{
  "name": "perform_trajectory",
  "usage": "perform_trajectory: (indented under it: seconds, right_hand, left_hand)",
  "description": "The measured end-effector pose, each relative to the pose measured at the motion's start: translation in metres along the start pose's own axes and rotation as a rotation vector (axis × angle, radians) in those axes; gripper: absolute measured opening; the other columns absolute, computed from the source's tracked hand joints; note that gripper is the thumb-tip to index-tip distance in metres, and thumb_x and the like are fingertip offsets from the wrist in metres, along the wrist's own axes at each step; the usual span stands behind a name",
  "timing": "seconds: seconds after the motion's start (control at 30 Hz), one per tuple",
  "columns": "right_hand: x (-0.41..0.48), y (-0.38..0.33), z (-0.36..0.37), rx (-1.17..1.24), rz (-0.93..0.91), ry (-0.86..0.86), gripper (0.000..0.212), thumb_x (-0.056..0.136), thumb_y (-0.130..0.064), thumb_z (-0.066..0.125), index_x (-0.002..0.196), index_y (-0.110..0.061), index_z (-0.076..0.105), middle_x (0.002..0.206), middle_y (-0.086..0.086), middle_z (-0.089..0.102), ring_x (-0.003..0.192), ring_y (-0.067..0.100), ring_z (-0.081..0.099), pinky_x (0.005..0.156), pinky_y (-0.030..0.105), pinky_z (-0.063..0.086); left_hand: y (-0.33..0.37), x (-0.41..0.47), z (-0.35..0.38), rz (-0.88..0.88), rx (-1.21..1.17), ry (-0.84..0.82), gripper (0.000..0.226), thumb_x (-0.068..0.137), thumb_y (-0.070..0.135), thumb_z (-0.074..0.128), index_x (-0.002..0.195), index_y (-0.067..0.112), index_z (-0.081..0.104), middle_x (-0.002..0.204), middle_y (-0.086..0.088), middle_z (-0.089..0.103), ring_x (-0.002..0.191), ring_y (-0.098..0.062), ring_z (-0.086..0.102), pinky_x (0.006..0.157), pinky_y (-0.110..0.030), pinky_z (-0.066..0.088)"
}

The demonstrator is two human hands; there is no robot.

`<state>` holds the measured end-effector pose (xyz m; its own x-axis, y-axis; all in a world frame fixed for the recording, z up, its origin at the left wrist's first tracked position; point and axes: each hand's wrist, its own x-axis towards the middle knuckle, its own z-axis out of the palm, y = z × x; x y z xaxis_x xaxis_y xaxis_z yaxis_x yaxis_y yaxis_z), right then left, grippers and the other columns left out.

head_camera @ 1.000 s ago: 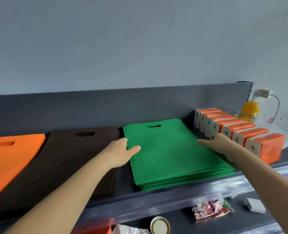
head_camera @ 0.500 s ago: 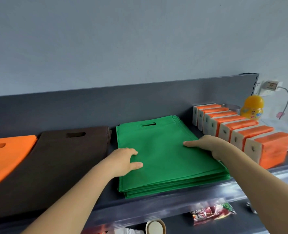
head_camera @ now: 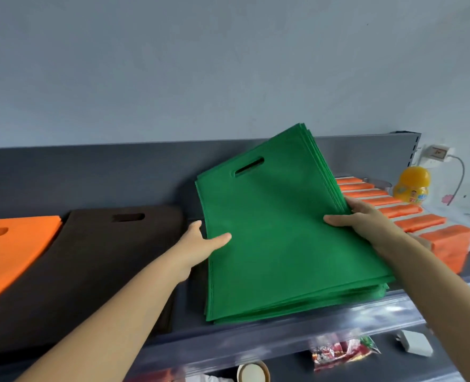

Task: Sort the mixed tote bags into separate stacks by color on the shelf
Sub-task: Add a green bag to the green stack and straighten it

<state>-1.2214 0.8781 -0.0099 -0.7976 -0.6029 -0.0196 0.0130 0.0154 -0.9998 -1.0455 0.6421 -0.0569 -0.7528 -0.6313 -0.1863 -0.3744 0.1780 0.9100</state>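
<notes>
At left, the flat orange fabric tote stack (head_camera: 13,244) and the dark brown fabric tote stack (head_camera: 104,257) lie sorted. At centre, your left hand (head_camera: 200,244) and right hand (head_camera: 363,219) pinch the sides of the green fabric tote stack (head_camera: 283,244). You hold it tipped up on the grey shelf (head_camera: 256,334), likely to square its edges.

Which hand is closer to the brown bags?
Left. The left hand grips the green stack beside the brown bags; the right hand holds the stack's opposite edge.
</notes>
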Motion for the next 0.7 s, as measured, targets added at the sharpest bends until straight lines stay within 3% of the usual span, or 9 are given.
perform_trajectory:
  seconds: [0.07, 0.17, 0.23, 0.33, 0.4, 0.5, 0.7]
  right_hand:
    - [-0.009, -0.007, -0.001, 0.107, -0.068, -0.028, 0.034, 0.082, 0.010, 0.057, 0.103, -0.016, 0.064, 0.084, 0.008, 0.074, 0.064, 0.023, 0.071, 0.051, 0.031, 0.057]
    - [-0.017, -0.011, 0.001, 0.206, -0.136, -0.068, 0.034, 0.083, 0.009, 0.055, 0.104, -0.016, 0.065, 0.091, 0.011, 0.074, 0.068, 0.023, 0.071, 0.059, 0.036, 0.059]
    - [-0.019, -0.012, 0.003, 0.187, -0.183, -0.078, 0.034, 0.083, 0.008, 0.055, 0.107, -0.015, 0.064, 0.097, 0.011, 0.072, 0.073, 0.022, 0.071, 0.066, 0.038, 0.060]
    - [-0.017, -0.014, 0.009, 0.146, -0.267, -0.055, 0.034, 0.085, 0.007, 0.055, 0.110, -0.016, 0.062, 0.102, 0.008, 0.072, 0.083, 0.022, 0.070, 0.070, 0.036, 0.060]
    - [-0.015, -0.016, 0.015, 0.146, -0.337, -0.023, 0.034, 0.087, 0.007, 0.054, 0.107, -0.020, 0.062, 0.099, 0.002, 0.073, 0.087, 0.021, 0.070, 0.070, 0.034, 0.059]
    - [-0.014, -0.023, 0.025, 0.222, -0.391, -0.039, 0.035, 0.088, 0.008, 0.051, 0.105, -0.021, 0.061, 0.095, -0.003, 0.074, 0.086, 0.017, 0.070, 0.067, 0.030, 0.058]
    - [-0.011, -0.020, 0.028, 0.289, -0.294, -0.170, 0.037, 0.070, 0.003, 0.065, 0.103, -0.013, 0.065, 0.099, 0.006, 0.073, 0.089, 0.025, 0.070, 0.066, 0.032, 0.058]
  left_hand:
    - [0.006, 0.006, -0.006, -0.113, -0.334, -0.023, 0.125, 0.030, 0.065, 0.087, 0.137, 0.018, 0.043, 0.140, -0.007, 0.046, 0.124, -0.027, 0.048, 0.104, -0.046, 0.038]
    - [0.025, -0.002, -0.014, -0.094, -0.500, -0.066, 0.101, 0.039, 0.059, 0.088, 0.128, 0.025, 0.054, 0.134, -0.001, 0.050, 0.124, -0.028, 0.048, 0.106, -0.052, 0.035]
    - [0.038, -0.005, -0.020, 0.025, -0.487, -0.054, 0.070, 0.057, 0.041, 0.087, 0.117, 0.024, 0.054, 0.127, 0.003, 0.054, 0.117, -0.026, 0.054, 0.098, -0.052, 0.043]
    - [0.058, -0.011, -0.023, 0.239, -0.448, 0.002, 0.041, 0.079, 0.019, 0.073, 0.117, 0.024, 0.056, 0.114, 0.002, 0.066, 0.102, -0.020, 0.064, 0.087, -0.042, 0.052]
    - [0.068, -0.014, -0.022, 0.395, -0.371, 0.108, 0.035, 0.085, 0.017, 0.068, 0.115, 0.028, 0.054, 0.112, 0.008, 0.065, 0.104, -0.012, 0.061, 0.095, -0.036, 0.046]
    - [0.077, -0.018, -0.019, 0.538, -0.334, 0.216, 0.026, 0.088, 0.018, 0.065, 0.107, 0.033, 0.056, 0.110, 0.014, 0.064, 0.103, -0.005, 0.060, 0.092, -0.028, 0.045]
    - [0.070, -0.017, -0.017, 0.610, -0.372, 0.246, 0.024, 0.085, 0.014, 0.068, 0.100, 0.031, 0.060, 0.101, 0.014, 0.069, 0.095, -0.002, 0.064, 0.080, -0.019, 0.048]
